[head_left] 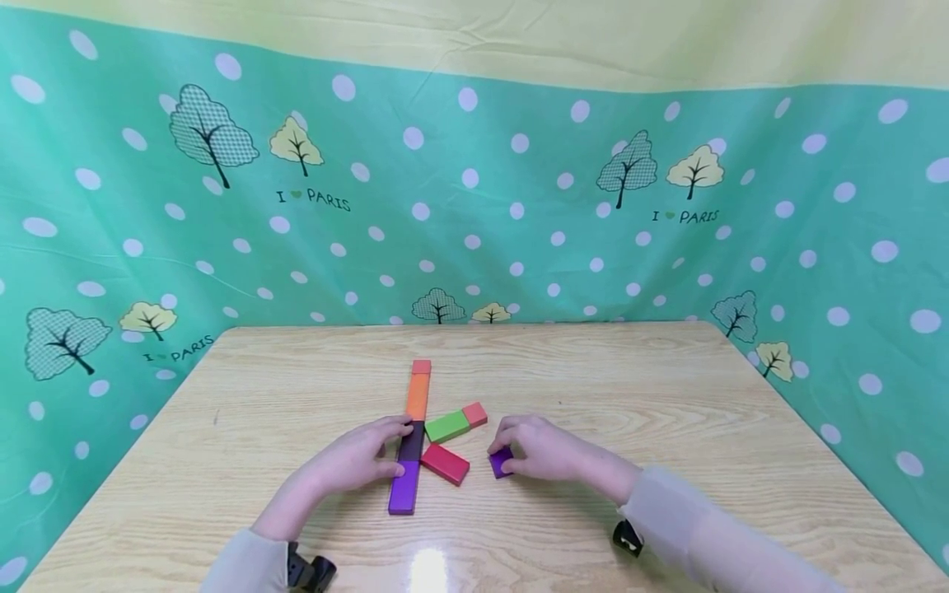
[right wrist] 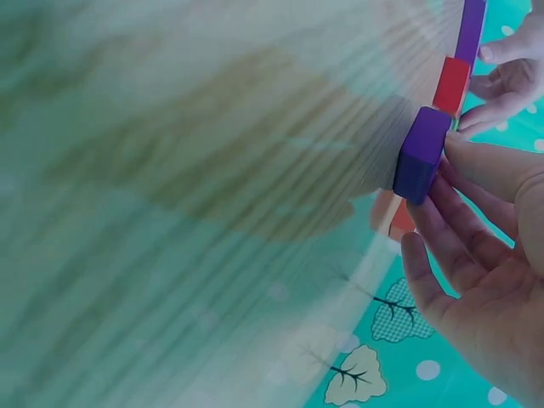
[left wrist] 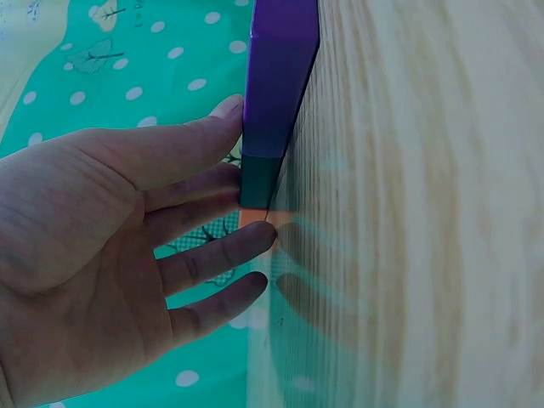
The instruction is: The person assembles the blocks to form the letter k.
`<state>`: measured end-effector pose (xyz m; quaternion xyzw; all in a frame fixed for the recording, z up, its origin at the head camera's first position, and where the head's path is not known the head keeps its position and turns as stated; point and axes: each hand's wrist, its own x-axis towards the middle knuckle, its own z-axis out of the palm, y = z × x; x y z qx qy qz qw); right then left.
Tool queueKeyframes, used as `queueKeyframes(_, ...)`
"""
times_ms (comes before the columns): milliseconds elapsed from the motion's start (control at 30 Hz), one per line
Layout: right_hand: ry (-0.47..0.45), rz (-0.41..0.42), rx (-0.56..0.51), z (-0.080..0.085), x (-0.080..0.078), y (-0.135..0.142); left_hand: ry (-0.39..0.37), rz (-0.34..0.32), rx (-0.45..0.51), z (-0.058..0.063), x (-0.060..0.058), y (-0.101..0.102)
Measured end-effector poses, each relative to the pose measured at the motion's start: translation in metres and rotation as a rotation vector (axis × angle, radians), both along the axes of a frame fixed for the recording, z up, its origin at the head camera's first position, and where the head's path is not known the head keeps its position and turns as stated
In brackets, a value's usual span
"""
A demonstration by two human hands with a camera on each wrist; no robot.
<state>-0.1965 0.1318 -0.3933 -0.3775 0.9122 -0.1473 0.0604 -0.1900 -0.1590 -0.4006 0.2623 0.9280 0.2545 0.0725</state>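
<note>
My left hand (head_left: 357, 455) rests at a straight row of flat blocks, its fingers extended and loosely spread. The thumb touches a long purple block (head_left: 403, 492) at the near end, and fingertips lie at the dark block (head_left: 411, 442) beyond it. An orange block (head_left: 418, 396) and a small coral block (head_left: 421, 366) continue the row away from me. On the right, my right hand (head_left: 544, 449) pinches a small purple block (right wrist: 422, 157) between thumb and fingers, low over the table. The left wrist view also shows my left hand (left wrist: 127, 229) beside the row.
Between the hands, a green block (head_left: 448, 427) slants off the row with a coral block (head_left: 475, 414) at its end. A red block (head_left: 446, 464) slants the other way, nearer me. The wooden table (head_left: 630, 371) meets a green dotted cloth (head_left: 474, 206) behind.
</note>
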Motion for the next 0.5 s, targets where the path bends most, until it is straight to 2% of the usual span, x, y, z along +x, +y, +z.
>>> queueKeyframes(233, -0.013, 0.004, -0.027, -0.0025, 0.0022, -0.0038, 0.005, -0.001, -0.001, -0.0014, -0.0011, 0.0004)
queueKeyframes(500, -0.031, -0.035, -0.048, -0.0047, 0.0057, -0.0093, 0.010, -0.002, -0.001, -0.0018, -0.0012, 0.0006)
